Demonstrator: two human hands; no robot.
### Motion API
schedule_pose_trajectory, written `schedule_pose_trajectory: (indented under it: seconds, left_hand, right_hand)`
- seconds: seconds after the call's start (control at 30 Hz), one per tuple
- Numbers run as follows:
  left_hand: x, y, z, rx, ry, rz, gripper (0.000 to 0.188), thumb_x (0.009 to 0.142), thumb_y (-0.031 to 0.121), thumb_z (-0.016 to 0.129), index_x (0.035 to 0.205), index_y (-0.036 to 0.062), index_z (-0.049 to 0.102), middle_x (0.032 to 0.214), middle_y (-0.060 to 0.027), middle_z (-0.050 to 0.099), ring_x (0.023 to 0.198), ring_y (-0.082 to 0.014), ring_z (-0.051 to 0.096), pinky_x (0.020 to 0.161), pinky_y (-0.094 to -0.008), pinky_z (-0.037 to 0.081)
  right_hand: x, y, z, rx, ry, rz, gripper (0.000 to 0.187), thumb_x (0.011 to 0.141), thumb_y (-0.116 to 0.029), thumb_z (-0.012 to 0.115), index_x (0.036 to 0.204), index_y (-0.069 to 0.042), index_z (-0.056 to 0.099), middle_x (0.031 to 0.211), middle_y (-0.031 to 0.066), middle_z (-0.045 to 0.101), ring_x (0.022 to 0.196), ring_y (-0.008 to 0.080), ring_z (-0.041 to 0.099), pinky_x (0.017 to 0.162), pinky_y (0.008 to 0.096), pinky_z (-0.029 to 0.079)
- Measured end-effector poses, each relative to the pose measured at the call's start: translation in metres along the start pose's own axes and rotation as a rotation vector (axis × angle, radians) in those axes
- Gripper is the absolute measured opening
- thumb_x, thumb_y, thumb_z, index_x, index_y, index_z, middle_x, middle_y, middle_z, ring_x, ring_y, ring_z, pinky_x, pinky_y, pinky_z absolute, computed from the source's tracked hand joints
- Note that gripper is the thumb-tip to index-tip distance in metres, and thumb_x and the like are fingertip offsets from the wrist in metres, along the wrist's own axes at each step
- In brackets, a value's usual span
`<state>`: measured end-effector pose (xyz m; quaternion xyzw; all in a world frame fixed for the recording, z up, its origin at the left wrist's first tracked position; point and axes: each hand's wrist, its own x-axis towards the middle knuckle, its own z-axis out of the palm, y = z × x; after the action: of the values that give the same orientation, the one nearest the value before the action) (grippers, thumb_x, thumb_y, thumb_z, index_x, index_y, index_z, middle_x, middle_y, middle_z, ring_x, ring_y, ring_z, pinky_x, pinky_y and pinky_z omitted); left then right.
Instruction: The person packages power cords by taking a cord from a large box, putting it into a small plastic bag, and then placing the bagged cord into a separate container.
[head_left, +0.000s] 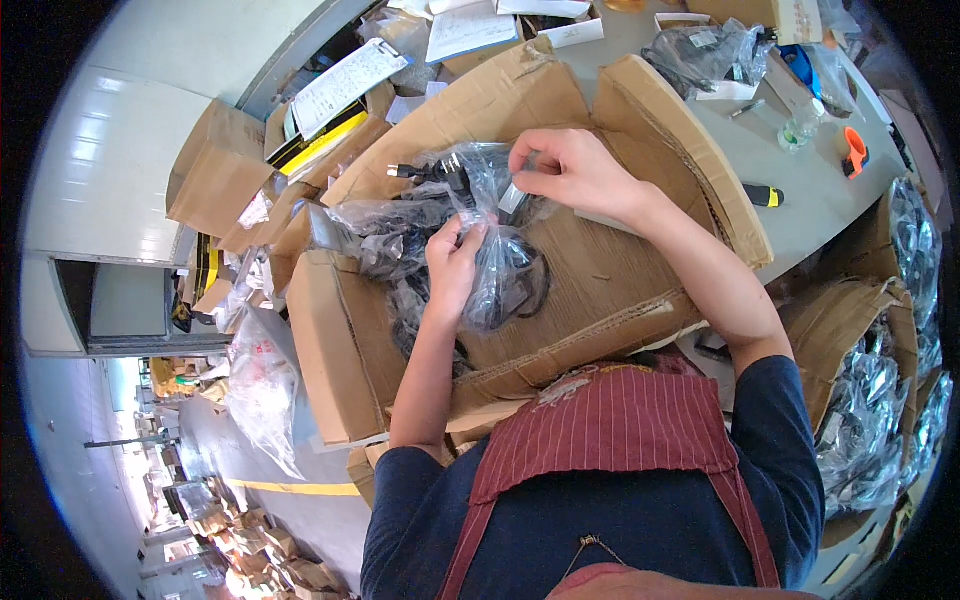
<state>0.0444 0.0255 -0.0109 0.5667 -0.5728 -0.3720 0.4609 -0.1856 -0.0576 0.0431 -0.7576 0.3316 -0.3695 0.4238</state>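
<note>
My left hand [453,264] is closed around the gathered neck of a clear plastic bag [497,300], which has a coiled black cable [541,283] inside. Just right of it, my right hand [575,172] is bent, thumb and fingertips pinched together at the bag's upper film. A small whitish strip [512,199] shows below those fingertips; what it is I cannot make out. Beyond my left hand lies a black power plug [452,172] with metal prongs. More bagged black cables [395,250] fill the left part of the open cardboard box [620,290] under both hands.
On the grey table [800,200] to the right are an orange tape dispenser [853,152], a clear bottle [800,127] and a yellow-black tool [764,195]. Boxes of bagged goods [865,420] stand at right. Clipboards with papers [350,85] lie at the far left.
</note>
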Motion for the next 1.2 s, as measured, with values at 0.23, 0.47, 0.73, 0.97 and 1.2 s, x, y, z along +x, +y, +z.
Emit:
schedule_pose_trajectory:
  seconds: [0.23, 0.47, 0.73, 0.97, 1.2]
  left_hand:
    - [0.002, -0.003, -0.004, -0.169, 0.003, -0.118, 0.017, 0.096, 0.008, 0.055, 0.104, -0.0013, 0.068, 0.097, -0.0043, 0.068, 0.09, -0.0112, 0.059, 0.086, -0.0256, 0.044]
    - [0.003, -0.004, -0.003, -0.221, 0.012, -0.129, 0.018, 0.096, 0.008, 0.052, 0.106, -0.0025, 0.063, 0.096, -0.0063, 0.065, 0.091, -0.0165, 0.06, 0.087, -0.0293, 0.045]
    - [0.053, 0.015, -0.05, -0.911, 0.06, -0.212, 0.023, 0.098, 0.01, 0.044, 0.113, -0.003, 0.056, 0.099, -0.0119, 0.061, 0.099, -0.0282, 0.06, 0.097, -0.0404, 0.048]
    - [0.122, -0.008, -0.073, -0.201, 0.207, -0.124, 0.03, 0.094, 0.019, 0.058, 0.113, -0.0032, 0.065, 0.1, -0.0127, 0.068, 0.091, -0.0205, 0.064, 0.08, -0.03, 0.049]
    - [0.067, -0.046, -0.122, 0.721, 0.207, -0.027, 0.029, 0.085, 0.022, 0.062, 0.1, -0.0011, 0.071, 0.086, -0.0126, 0.071, 0.072, -0.0197, 0.068, 0.072, -0.0344, 0.052]
  right_hand:
    - [0.0, -0.002, -0.006, 0.013, 0.064, -0.032, 0.022, 0.078, -0.024, 0.067, 0.089, -0.005, 0.068, 0.065, 0.0113, 0.065, 0.057, 0.0245, 0.063, 0.057, 0.0364, 0.048]
    - [-0.001, -0.002, -0.007, 0.005, 0.092, -0.018, 0.02, 0.079, -0.022, 0.065, 0.089, -0.005, 0.069, 0.07, 0.0136, 0.067, 0.064, 0.0277, 0.066, 0.061, 0.0375, 0.051]
    - [0.005, 0.015, -0.012, 0.083, 0.216, -0.071, 0.015, 0.084, -0.016, 0.064, 0.091, -0.003, 0.067, 0.068, 0.006, 0.063, 0.06, 0.0156, 0.057, 0.055, 0.0301, 0.045]
    - [0.008, 0.013, -0.01, 0.166, 0.235, -0.06, 0.011, 0.092, -0.013, 0.062, 0.095, -0.003, 0.064, 0.067, -0.0017, 0.059, 0.056, 0.0043, 0.049, 0.05, 0.0233, 0.039]
    - [0.007, 0.016, -0.015, 0.05, 0.285, -0.038, 0.011, 0.091, -0.013, 0.062, 0.097, -0.003, 0.065, 0.062, -0.0017, 0.055, 0.053, 0.0048, 0.047, 0.049, 0.0245, 0.037]
